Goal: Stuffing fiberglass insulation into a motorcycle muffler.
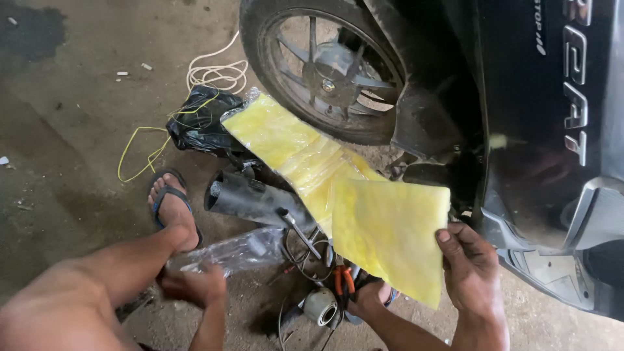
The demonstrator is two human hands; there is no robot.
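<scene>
My right hand pinches the lower right edge of a yellow fibrous sheet and holds it up in front of me. Behind it a clear pack of more yellow sheets leans toward the scooter wheel. My left hand is low at the left, its fingers closed on the end of a crumpled clear plastic bag. My left foot in a sandal rests on the concrete beside a black exhaust pipe.
Orange-handled pliers, a metal rod tool and a white cylinder lie on the floor below the sheet. A black bag, yellow wire and white cord sit farther back. The scooter's dark body panel fills the right side.
</scene>
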